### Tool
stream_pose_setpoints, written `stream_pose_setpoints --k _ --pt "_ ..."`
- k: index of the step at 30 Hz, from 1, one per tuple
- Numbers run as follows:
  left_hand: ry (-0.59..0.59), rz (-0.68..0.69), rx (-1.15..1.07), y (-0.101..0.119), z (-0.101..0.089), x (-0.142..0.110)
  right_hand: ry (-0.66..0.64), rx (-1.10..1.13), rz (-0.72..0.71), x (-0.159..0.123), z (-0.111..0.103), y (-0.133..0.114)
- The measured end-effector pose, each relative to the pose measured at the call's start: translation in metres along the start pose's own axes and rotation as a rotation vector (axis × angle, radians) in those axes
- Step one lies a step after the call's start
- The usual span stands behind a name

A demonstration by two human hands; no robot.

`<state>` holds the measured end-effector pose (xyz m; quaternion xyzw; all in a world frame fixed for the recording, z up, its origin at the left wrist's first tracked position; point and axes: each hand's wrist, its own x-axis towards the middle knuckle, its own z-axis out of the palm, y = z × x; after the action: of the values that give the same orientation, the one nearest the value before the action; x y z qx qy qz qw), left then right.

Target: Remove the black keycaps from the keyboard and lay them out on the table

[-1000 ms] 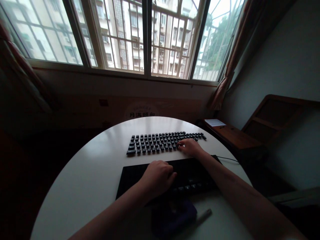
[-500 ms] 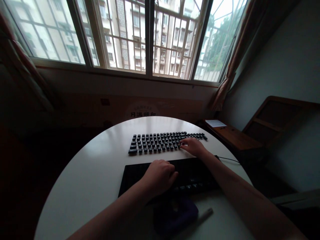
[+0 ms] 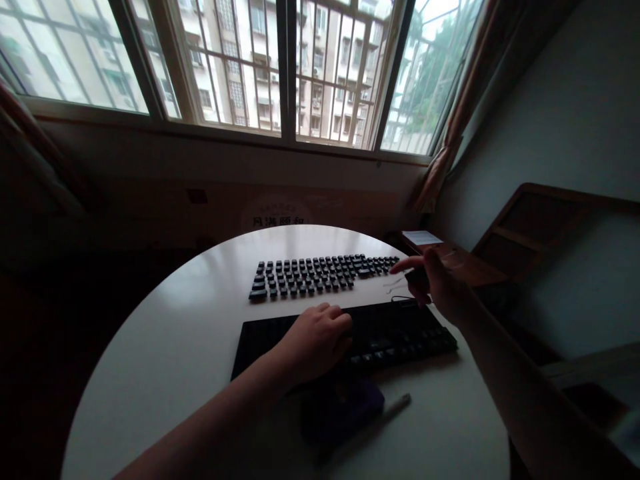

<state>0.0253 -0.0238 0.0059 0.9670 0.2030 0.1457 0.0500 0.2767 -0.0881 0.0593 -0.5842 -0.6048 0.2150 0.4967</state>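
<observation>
On the round white table lies a black keyboard (image 3: 385, 327), with keycaps along its near row and a mostly bare-looking dark area above them. My left hand (image 3: 320, 337) rests on its middle with fingers curled; whatever is under them is hidden. Beyond the keyboard, loose black keycaps (image 3: 305, 275) stand in rows. My right hand (image 3: 440, 283) is raised over the keyboard's far right corner, index finger stretched toward the right end of those rows. In its grip is a dark-handled tool that looks like a wire keycap puller (image 3: 415, 275), thin wires pointing down-left.
Near the table's front lie a dark purple object (image 3: 345, 407), its kind unclear, and a grey pen-like stick (image 3: 393, 411). A wooden chair (image 3: 493, 263) with a white paper (image 3: 421, 237) on it stands at the right. Barred windows (image 3: 330, 73) are ahead.
My right hand has left the near right part of the keycap rows, moved right and risen, and now holds the wire tool. The left hand stays on the keyboard. The view has shifted slightly.
</observation>
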Motion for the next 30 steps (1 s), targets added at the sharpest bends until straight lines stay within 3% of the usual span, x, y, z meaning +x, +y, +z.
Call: stream_pose_setpoints --k 4,7,11,16,30 --pt "-0.004 0.181 -0.093 0.012 0.001 -0.004 -0.089 0.188 0.115 -0.049 0.004 0.016" --pt "-0.062 0.218 -0.096 0.016 0.011 -0.007 -0.141 0.305 0.18 -0.065 0.014 0.031" --pt "-0.177 0.194 -0.09 0.014 0.021 -0.009 -0.132 0.355 0.264 -0.064 0.036 0.04" --pt "-0.233 0.182 -0.113 0.012 0.021 -0.008 -0.054 0.334 0.331 -0.059 0.056 0.041" --pt "-0.286 0.214 -0.132 0.009 0.022 -0.007 -0.024 0.132 0.32 -0.051 0.057 0.058"
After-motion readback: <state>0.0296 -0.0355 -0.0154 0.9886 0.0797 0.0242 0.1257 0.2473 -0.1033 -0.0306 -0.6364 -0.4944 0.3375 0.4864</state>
